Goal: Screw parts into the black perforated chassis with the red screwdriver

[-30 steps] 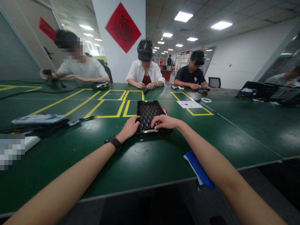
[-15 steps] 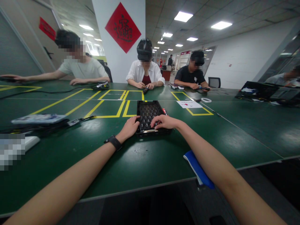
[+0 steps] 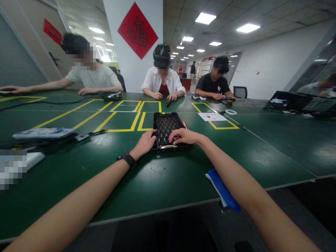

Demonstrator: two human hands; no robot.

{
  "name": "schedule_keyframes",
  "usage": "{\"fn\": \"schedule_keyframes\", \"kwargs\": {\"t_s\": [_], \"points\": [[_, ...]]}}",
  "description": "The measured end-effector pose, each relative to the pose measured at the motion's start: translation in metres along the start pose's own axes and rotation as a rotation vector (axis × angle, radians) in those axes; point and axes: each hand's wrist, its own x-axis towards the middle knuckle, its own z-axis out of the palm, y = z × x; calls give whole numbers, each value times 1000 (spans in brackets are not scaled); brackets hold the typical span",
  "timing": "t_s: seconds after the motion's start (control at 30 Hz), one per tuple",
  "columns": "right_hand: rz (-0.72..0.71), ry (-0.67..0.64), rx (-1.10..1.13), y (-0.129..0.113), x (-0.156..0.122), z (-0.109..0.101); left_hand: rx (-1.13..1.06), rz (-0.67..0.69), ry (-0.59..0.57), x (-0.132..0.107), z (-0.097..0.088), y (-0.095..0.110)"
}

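A black open-topped case (image 3: 172,148) lies on the green table in front of me, with rows of small shiny metal pieces (image 3: 166,127) inside. At its left side, my left hand (image 3: 144,143) is closed on the rim, thumb and fingers against the wall. My right hand (image 3: 185,136) reaches over the right edge, fingers curled down into the near right part of the case. Whatever those fingertips pinch is too small and partly hidden to make out. A small red item (image 3: 184,124) shows just beyond my right hand, beside the case.
A blue cloth-like item (image 3: 223,190) lies at the front edge under my right forearm. Left are a flat light-coloured box (image 3: 43,133) and cables (image 3: 89,135). A white sheet (image 3: 212,117) and tape roll (image 3: 231,112) lie farther right. Several people sit around the table.
My hands and the case hold nearly the same place. Across the table, a person's hand has shifted a dark tool slightly right. The dark object by the left person's outstretched hand has moved away.
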Motion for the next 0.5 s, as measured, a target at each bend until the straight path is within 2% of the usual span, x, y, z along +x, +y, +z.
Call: {"fn": "schedule_keyframes", "kwargs": {"t_s": [0.07,0.13,0.23,0.3,0.33,0.4,0.5], "points": [[5,10,25,-2,-1,-1,-3,4,-3,0,0,0],[-2,95,43,-3,-1,-4,-9,8,-7,0,0,-1],[64,440,-43,1,-2,-10,3,19,26,-2,-2,2],[235,682,-202,9,-5,-14,34,53,91,-7,-6,10],[355,749,-291,14,-8,-15,47,89,139,-10,-9,16],[604,747,-414,24,-13,-14,66,198,168,-17,-16,30],[898,594,-385,36,-17,-11,89,347,98,-25,-24,50]]}}
